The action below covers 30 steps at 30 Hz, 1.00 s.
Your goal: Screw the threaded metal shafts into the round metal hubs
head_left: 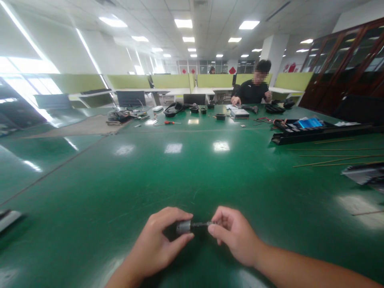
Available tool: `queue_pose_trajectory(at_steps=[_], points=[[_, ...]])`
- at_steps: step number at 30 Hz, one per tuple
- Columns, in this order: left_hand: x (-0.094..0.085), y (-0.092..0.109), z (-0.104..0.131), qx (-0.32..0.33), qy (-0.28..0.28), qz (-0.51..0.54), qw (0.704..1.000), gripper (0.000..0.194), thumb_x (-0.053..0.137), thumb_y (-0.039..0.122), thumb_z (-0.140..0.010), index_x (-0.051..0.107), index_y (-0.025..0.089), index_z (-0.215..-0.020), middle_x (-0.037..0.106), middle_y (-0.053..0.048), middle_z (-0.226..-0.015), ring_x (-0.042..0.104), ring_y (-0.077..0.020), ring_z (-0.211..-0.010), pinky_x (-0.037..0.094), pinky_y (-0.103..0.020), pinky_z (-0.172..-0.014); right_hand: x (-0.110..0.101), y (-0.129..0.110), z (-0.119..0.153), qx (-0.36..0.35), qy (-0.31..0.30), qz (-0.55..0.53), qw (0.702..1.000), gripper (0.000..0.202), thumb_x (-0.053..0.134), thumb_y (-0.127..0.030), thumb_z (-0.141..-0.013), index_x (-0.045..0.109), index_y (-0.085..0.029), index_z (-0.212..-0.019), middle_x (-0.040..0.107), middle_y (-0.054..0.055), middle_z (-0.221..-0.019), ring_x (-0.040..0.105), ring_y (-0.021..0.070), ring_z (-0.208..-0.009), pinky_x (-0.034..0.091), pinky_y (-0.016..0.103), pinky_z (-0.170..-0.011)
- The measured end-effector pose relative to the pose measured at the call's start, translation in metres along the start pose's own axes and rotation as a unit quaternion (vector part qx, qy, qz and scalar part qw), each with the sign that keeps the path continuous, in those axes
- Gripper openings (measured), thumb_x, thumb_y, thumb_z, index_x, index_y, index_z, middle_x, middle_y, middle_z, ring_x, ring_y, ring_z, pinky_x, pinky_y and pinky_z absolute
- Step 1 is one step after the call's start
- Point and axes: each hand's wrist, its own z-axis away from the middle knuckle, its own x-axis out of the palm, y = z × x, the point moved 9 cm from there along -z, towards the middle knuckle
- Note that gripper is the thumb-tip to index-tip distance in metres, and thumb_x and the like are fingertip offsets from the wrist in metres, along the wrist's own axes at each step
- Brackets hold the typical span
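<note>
Low in the middle of the head view, my left hand [163, 240] holds a short grey metal cylinder [183, 227] between thumb and fingers. From the cylinder's right end a thin dark rod [200, 225] runs sideways. My right hand [235, 234] pinches the rod's far end between thumb and fingertips. Whether the rod is fixed to the cylinder or only lined up with it, I cannot tell. Both hands are just above the green tabletop [150, 180].
Across the table sits a person [250, 93] in black. An orange-handled screwdriver [172, 122], small black boxes [220, 117] and electronic parts [123, 115] lie along the far side. To the right are a long black tray [324, 134] and thin rods [339, 160].
</note>
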Motion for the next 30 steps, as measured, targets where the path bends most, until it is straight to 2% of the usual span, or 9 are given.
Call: queue_pose_trajectory(at_steps=[14, 25, 30], points=[[-0.004, -0.003, 0.003, 0.002, 0.01, -0.008, 1.0, 0.021, 0.071, 0.027, -0.084, 0.071, 0.023, -0.105, 0.074, -0.003, -0.091, 0.071, -0.0173, -0.08, 0.056, -0.025, -0.073, 0.002, -0.002, 0.001, 0.004, 0.003, -0.009, 1.0, 0.025, 0.074, -0.036, -0.081, 0.056, -0.018, -0.077, 0.058, -0.004, -0.061, 0.053, 0.0107, -0.052, 0.038, 0.022, -0.052], [-0.007, -0.01, 0.006, -0.01, 0.028, -0.038, 0.999, 0.023, 0.072, 0.032, -0.082, 0.073, 0.023, -0.104, 0.076, -0.005, -0.094, 0.073, -0.0208, -0.085, 0.06, -0.028, -0.077, 0.0, -0.003, 0.0, 0.003, 0.001, -0.014, 1.0, 0.03, 0.076, -0.041, -0.081, 0.057, -0.018, -0.077, 0.058, -0.004, -0.061, 0.053, 0.0112, -0.052, 0.039, 0.022, -0.051], [-0.011, -0.02, 0.009, -0.048, 0.053, -0.051, 0.996, 0.028, 0.075, 0.039, -0.081, 0.074, 0.023, -0.104, 0.077, -0.005, -0.094, 0.074, -0.0206, -0.079, 0.06, -0.025, -0.069, 0.001, -0.003, 0.001, 0.002, -0.005, -0.031, 0.999, 0.031, 0.077, -0.041, -0.08, 0.057, -0.018, -0.077, 0.059, -0.003, -0.063, 0.052, 0.0108, -0.051, 0.039, 0.022, -0.051]])
